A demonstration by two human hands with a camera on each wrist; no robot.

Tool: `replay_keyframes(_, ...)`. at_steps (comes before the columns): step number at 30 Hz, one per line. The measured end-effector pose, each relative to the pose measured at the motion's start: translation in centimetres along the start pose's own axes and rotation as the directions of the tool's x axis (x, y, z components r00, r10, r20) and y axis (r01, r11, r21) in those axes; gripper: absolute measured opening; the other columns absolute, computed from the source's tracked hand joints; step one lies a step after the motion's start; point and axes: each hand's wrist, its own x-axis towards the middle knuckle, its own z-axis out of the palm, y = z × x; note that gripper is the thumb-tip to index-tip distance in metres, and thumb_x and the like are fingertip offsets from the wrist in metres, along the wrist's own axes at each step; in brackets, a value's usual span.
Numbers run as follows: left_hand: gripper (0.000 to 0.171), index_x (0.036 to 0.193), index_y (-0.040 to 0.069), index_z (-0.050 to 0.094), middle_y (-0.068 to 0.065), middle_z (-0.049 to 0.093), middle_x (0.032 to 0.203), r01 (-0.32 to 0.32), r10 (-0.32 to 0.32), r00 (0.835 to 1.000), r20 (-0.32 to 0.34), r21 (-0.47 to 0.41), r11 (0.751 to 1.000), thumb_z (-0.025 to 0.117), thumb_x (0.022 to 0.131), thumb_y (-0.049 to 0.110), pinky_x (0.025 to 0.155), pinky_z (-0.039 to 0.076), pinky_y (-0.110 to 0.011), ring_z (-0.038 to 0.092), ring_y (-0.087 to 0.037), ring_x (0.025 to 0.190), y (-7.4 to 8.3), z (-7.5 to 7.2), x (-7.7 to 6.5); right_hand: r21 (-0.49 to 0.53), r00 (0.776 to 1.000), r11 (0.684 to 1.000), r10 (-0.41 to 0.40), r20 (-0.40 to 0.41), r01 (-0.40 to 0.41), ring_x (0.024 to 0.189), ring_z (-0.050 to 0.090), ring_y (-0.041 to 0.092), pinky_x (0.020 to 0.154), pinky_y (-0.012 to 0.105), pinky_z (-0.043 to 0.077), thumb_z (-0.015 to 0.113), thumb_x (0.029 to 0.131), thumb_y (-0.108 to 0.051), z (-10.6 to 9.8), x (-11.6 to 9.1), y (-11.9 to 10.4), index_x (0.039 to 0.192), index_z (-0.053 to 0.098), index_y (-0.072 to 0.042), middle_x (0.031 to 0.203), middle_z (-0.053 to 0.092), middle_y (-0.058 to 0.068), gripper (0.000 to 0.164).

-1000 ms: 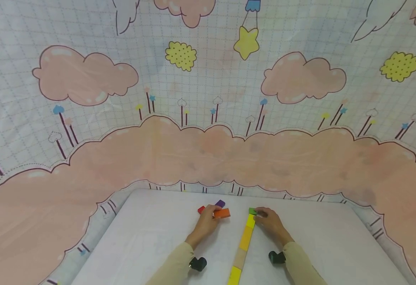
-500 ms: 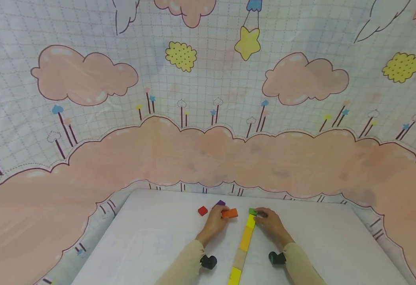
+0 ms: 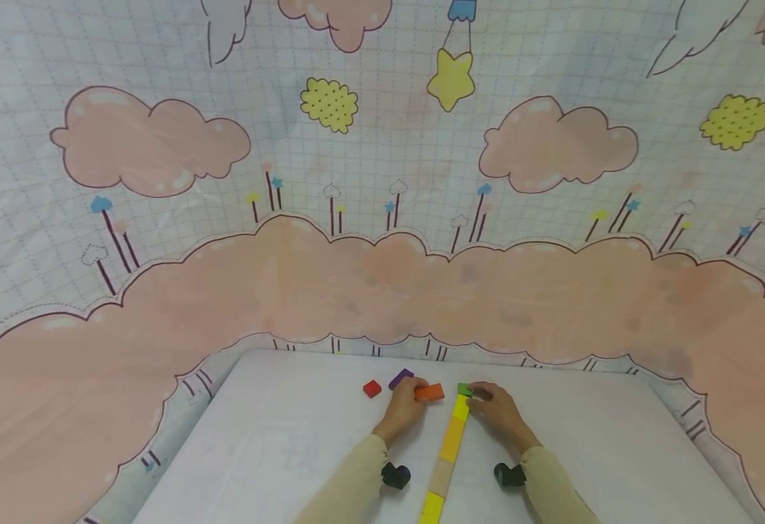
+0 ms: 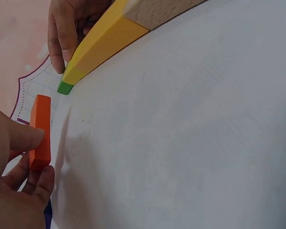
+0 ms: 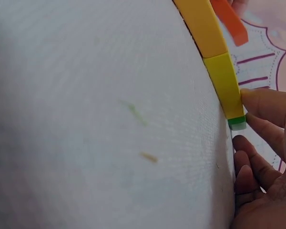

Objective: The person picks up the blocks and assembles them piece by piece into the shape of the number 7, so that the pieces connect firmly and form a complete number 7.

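My left hand (image 3: 403,409) pinches an orange block (image 3: 430,392) between thumb and fingers, left of the far end of a block row. That row lies in a line, with a green block (image 3: 464,389) at its far end, then a yellow block (image 3: 461,407), an amber block (image 3: 451,438), a plain wood block (image 3: 441,477) and another yellow block (image 3: 431,508). My right hand (image 3: 498,411) rests at the row's right side. In the right wrist view its fingertips (image 5: 246,95) touch the yellow block and reach the green one, not wrapped round either.
A red block (image 3: 372,388) and a purple block (image 3: 401,378) lie on the white table (image 3: 277,437) beyond and left of my left hand. Behind the table hangs a cloud-patterned cloth (image 3: 382,284). Dark wrist devices (image 3: 396,476) sit near both sleeves.
My left hand has moved right with the orange block, closer to the row's far end, uncovering the red and purple blocks. The right hand stays at the row.
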Motion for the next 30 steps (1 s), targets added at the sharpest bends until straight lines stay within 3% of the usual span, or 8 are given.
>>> replay_keyframes(7,0.026,0.118,0.01,0.062,-0.01,0.059,0.123,0.022,-0.022,0.999,0.023,-0.009,1.0,0.063,0.093,0.002,0.106,0.046,-0.047,0.055,-0.025,0.113,-0.1,0.4,0.2,-0.028,1.0,0.999,-0.018,-0.01,0.018,0.128,0.05,0.034,0.11,0.057,0.037,0.067,0.091,-0.02,0.2,-0.2,0.1,0.125,0.064,-0.014,0.136,0.058,0.013,0.035)
replay_keyframes(16,0.026,0.117,0.007,0.063,-0.009,0.059,0.118,-0.004,0.003,0.999,0.039,0.028,1.0,0.062,0.092,0.001,0.103,0.049,-0.043,0.056,-0.022,0.107,0.3,0.6,0.6,-0.029,1.0,1.0,-0.002,-0.017,0.002,0.13,0.048,0.035,0.111,0.058,0.035,0.067,0.091,-0.02,0.5,-0.3,0.3,0.126,0.064,-0.014,0.138,0.057,0.013,0.036)
replay_keyframes(30,0.028,0.114,0.002,0.065,-0.015,0.059,0.114,-0.094,0.09,0.995,0.043,0.112,0.989,0.062,0.087,-0.004,0.104,0.047,-0.046,0.054,-0.027,0.105,0.7,1.3,1.7,-0.023,1.0,1.0,0.007,-0.013,-0.007,0.13,0.047,0.035,0.111,0.059,0.034,0.067,0.091,-0.022,0.3,-0.5,0.0,0.127,0.063,-0.014,0.139,0.056,0.014,0.036)
